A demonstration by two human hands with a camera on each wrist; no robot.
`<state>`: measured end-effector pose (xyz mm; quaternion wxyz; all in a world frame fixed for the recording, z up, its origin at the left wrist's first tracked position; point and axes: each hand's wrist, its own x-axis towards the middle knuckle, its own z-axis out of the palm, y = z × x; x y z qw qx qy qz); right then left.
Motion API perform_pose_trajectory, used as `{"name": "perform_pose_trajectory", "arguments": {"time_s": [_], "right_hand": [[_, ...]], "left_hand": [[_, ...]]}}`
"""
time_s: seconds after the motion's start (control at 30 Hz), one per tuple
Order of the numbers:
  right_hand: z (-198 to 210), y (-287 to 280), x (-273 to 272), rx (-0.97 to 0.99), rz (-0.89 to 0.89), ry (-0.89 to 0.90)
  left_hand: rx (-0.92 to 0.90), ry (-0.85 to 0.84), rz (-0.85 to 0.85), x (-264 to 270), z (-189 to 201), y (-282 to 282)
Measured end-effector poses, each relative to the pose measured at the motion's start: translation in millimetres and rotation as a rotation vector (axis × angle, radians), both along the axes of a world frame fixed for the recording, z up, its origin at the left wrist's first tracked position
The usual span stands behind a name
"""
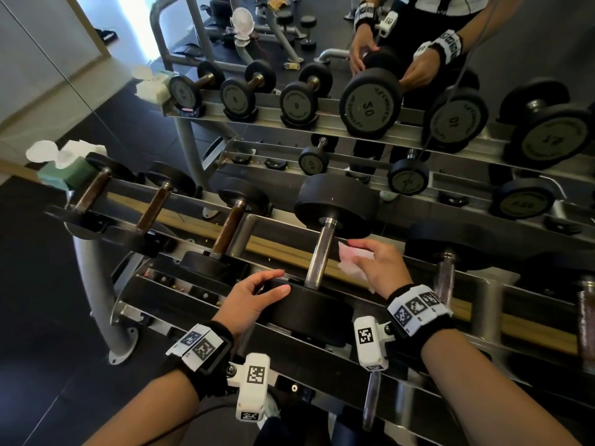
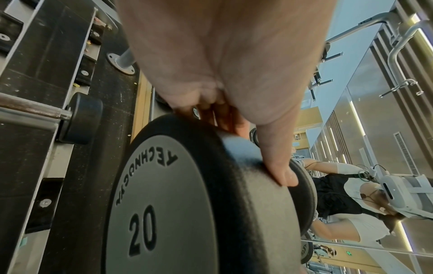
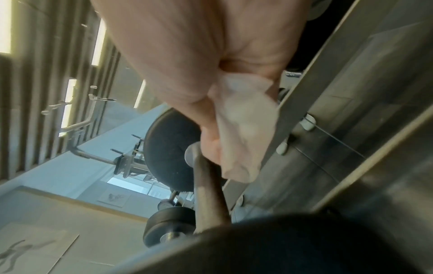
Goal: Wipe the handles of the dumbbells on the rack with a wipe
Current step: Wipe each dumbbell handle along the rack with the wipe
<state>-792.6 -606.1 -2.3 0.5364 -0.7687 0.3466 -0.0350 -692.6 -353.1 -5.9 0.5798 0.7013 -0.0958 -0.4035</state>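
A black 20 dumbbell (image 1: 335, 204) lies across the top rails of the rack (image 1: 483, 294), its chrome handle (image 1: 318, 252) bare. My left hand (image 1: 277, 281) holds its near head (image 2: 164, 204), thumb along the rim and fingers over the inner edge. My right hand (image 1: 363, 255) pinches a crumpled white wipe (image 1: 351, 262) just right of the handle, close to it; whether it touches the handle I cannot tell. In the right wrist view the wipe (image 3: 243, 129) hangs from my fingers (image 3: 211, 140) beside the handle (image 3: 206, 185).
Three smaller dumbbells with brown handles (image 1: 225, 233) sit to the left on the same rails. A green wipe pack (image 1: 69, 170) stands at the rack's left end. Another dumbbell (image 1: 446, 275) lies to the right. A mirror behind reflects the rack and me.
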Motion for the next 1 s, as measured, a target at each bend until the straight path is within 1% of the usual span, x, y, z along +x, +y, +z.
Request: {"name": "perform_pose_trajectory", "arguments": {"time_s": [0.07, 0.13, 0.2, 0.3, 0.4, 0.5, 0.67, 0.73, 0.8, 0.87, 1.0], "right_hand": [[-6.2, 1.0, 6.0, 0.048, -0.03, 0.103], [-11.2, 6.2, 13.3, 0.141, -0.075, 0.189], [-13.2, 12.5, 23.7, 0.208, -0.121, 0.24], [-12.8, 18.6, 38.8, 0.204, -0.145, 0.263], [-12.0, 20.3, 41.0, 0.163, -0.136, 0.246], [-17.0, 17.3, 31.9, 0.073, -0.103, 0.17], [-23.3, 13.0, 31.1, 0.055, -0.156, 0.057], [-22.0, 11.6, 32.7, 0.092, -0.109, 0.011], [-20.0, 10.8, 32.3, 0.181, -0.047, -0.037], [-16.9, 12.1, 29.5, 0.248, 0.006, -0.047], [-19.4, 16.5, 12.8, 0.243, 0.152, -0.023]], "left_hand": [[0.006, -0.006, -0.004, -0.1, 0.5, 0.0], [0.004, -0.006, 0.002, -0.4, 0.1, 0.2], [0.0, -0.001, 0.008, -0.7, -1.0, 0.6], [-0.011, 0.006, 0.023, -0.6, -1.9, 0.7], [-0.018, 0.006, 0.027, -0.6, -0.9, 1.1], [-0.023, 0.01, 0.022, -1.6, 0.6, 1.2], [-0.004, 0.001, 0.01, -1.1, 2.4, 0.5], [-0.006, 0.005, 0.014, -1.0, 2.5, 0.7], [-0.006, 0.008, 0.01, -1.2, 2.1, 1.1], [-0.011, 0.013, 0.009, -0.9, 1.6, 1.6], [-0.014, 0.024, 0.007, -1.3, 2.1, 1.0]]}}
